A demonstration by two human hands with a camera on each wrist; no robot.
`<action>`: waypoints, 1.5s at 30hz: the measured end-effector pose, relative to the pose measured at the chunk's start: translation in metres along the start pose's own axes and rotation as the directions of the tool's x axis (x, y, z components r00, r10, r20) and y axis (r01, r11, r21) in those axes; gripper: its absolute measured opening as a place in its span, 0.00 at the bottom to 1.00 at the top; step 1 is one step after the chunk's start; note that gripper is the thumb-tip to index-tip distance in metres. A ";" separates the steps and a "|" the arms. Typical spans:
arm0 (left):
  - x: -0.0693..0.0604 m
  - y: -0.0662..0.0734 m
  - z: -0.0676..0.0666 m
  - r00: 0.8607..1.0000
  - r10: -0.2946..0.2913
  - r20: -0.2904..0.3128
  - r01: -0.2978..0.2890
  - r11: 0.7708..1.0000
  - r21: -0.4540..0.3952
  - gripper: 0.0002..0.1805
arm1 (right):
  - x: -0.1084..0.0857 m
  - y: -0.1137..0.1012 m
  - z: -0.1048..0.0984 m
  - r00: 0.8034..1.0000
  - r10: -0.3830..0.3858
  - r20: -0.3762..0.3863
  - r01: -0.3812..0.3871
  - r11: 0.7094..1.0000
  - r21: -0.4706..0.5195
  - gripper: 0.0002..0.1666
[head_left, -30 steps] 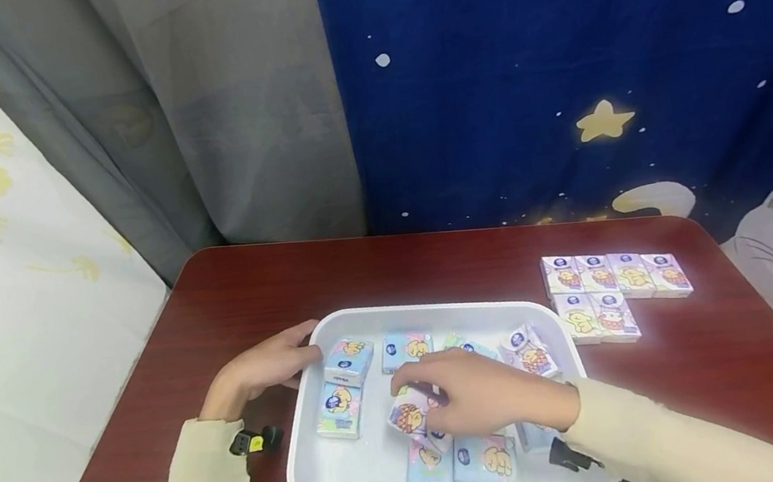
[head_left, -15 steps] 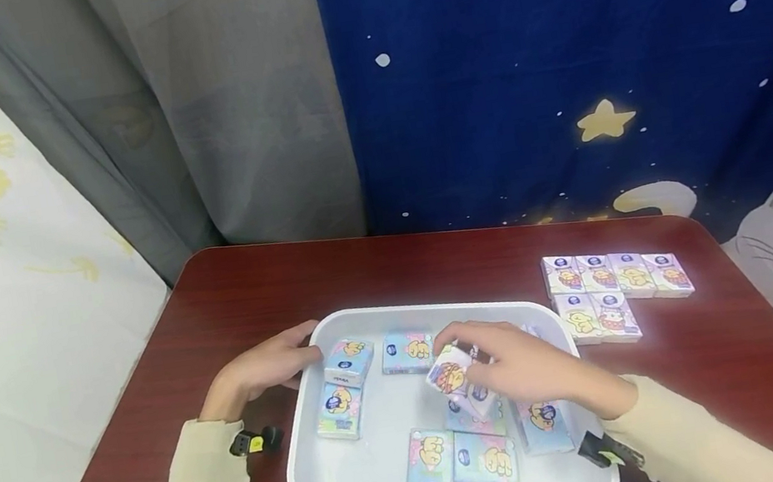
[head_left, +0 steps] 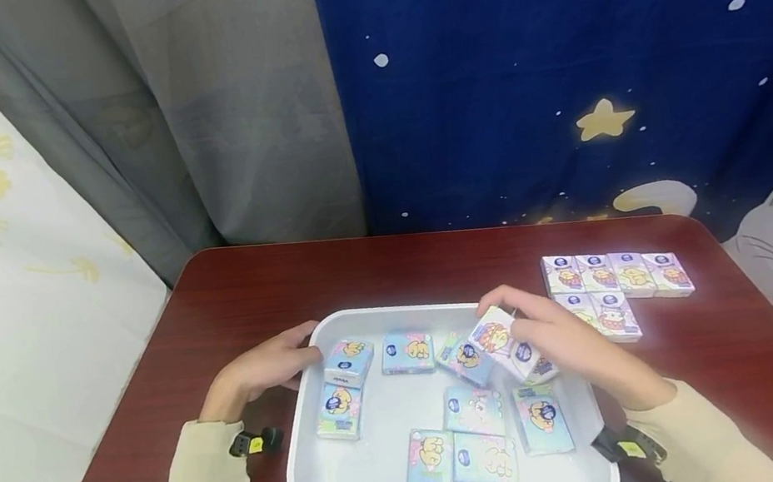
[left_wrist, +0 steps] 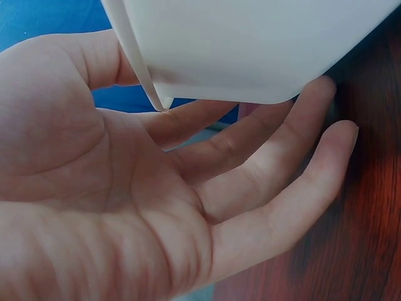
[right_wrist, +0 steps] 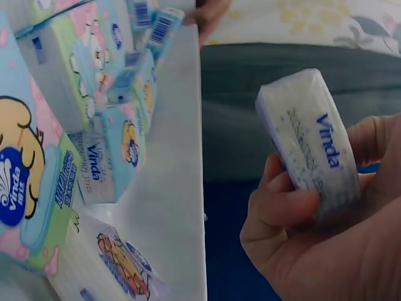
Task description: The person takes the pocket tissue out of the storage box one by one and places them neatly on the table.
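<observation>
My right hand [head_left: 561,335] pinches a purple-and-white Vinda tissue pack [head_left: 494,333] between thumb and fingers. It is raised above the far right part of the white tray [head_left: 371,479]; the right wrist view shows the pack's printed end. Beneath it another purple tissue pack [head_left: 541,371] lies in the tray, partly covered by the hand. At the tray's far left corner my left hand [head_left: 263,372] holds the rim, thumb over it and fingers against the outer wall, as the left wrist view shows. Several blue tissue packs [head_left: 474,411] lie around the tray, one [head_left: 348,356] partly on another [head_left: 340,411].
On the dark red table [head_left: 376,268], right of the tray, purple tissue packs [head_left: 631,276] sit side by side in two rows. The right forearm reaches across the tray's right side. Behind the table hang grey [head_left: 262,126] and blue starry [head_left: 484,91] curtains.
My right hand has carried the purple tissue pack from the tray's middle toward its far right edge, uncovering blue packs below. My left hand has stayed at the rim.
</observation>
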State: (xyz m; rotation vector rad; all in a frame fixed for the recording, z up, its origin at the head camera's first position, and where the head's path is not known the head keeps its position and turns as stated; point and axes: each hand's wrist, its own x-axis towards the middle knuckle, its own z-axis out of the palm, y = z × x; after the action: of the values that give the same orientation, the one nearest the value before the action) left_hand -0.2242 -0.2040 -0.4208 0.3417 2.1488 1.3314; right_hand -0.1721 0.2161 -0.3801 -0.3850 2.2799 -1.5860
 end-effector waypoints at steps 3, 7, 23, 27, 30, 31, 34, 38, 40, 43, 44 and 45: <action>-0.001 0.000 0.001 1.000 0.002 -0.004 -0.002 1.000 -0.002 0.29 | -0.003 0.003 -0.008 0.998 0.012 -0.054 -0.009 0.998 0.065 0.26; -0.001 -0.001 0.000 1.000 0.000 -0.006 0.000 1.000 0.001 0.29 | -0.007 0.006 -0.019 0.993 -0.008 -0.114 0.020 0.995 0.101 0.26; 0.001 0.000 -0.001 1.000 -0.029 -0.008 0.029 1.000 0.008 0.27 | -0.029 0.043 -0.074 0.970 0.010 -0.241 0.039 0.979 0.199 0.33; 0.001 0.000 -0.001 1.000 -0.029 -0.007 0.029 1.000 0.005 0.27 | -0.035 0.057 -0.085 0.965 0.033 -0.261 0.042 0.960 0.278 0.36; 0.001 0.000 0.000 1.000 -0.026 -0.007 0.026 1.000 0.004 0.27 | -0.039 0.068 -0.094 0.961 0.052 -0.273 0.041 0.946 0.322 0.37; 0.001 0.000 0.000 1.000 -0.025 -0.007 0.025 1.000 0.004 0.27 | -0.041 0.071 -0.098 0.958 0.057 -0.280 0.040 0.943 0.329 0.37; 0.001 -0.001 0.000 1.000 -0.022 -0.007 0.022 1.000 0.002 0.27 | -0.046 0.081 -0.108 0.949 0.095 -0.301 0.016 0.938 0.346 0.37; 0.001 0.000 0.000 1.000 -0.017 -0.005 0.017 1.000 0.001 0.27 | -0.054 0.092 -0.122 0.924 0.161 -0.346 -0.070 0.963 0.262 0.32; 0.001 0.000 0.000 1.000 -0.014 -0.004 0.014 1.000 0.001 0.27 | -0.057 0.096 -0.128 0.912 0.191 -0.362 -0.114 0.968 0.224 0.29; 0.001 0.000 0.000 1.000 -0.012 -0.001 0.012 1.000 0.000 0.27 | -0.061 0.102 -0.135 0.902 0.191 -0.387 -0.118 0.972 0.205 0.28; 0.001 0.000 0.000 1.000 -0.012 0.000 0.012 1.000 -0.001 0.27 | -0.062 0.104 -0.137 0.902 0.189 -0.388 -0.103 0.968 0.230 0.28; 0.001 0.000 0.000 1.000 -0.013 0.000 0.013 1.000 -0.001 0.27 | -0.063 0.106 -0.139 0.901 0.185 -0.393 -0.087 0.963 0.253 0.27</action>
State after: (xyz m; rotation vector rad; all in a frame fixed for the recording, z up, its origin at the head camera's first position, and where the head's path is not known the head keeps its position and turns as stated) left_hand -0.2250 -0.2040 -0.4208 0.3276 2.1464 1.3252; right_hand -0.1765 0.3961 -0.4272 0.1904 2.3067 -1.9788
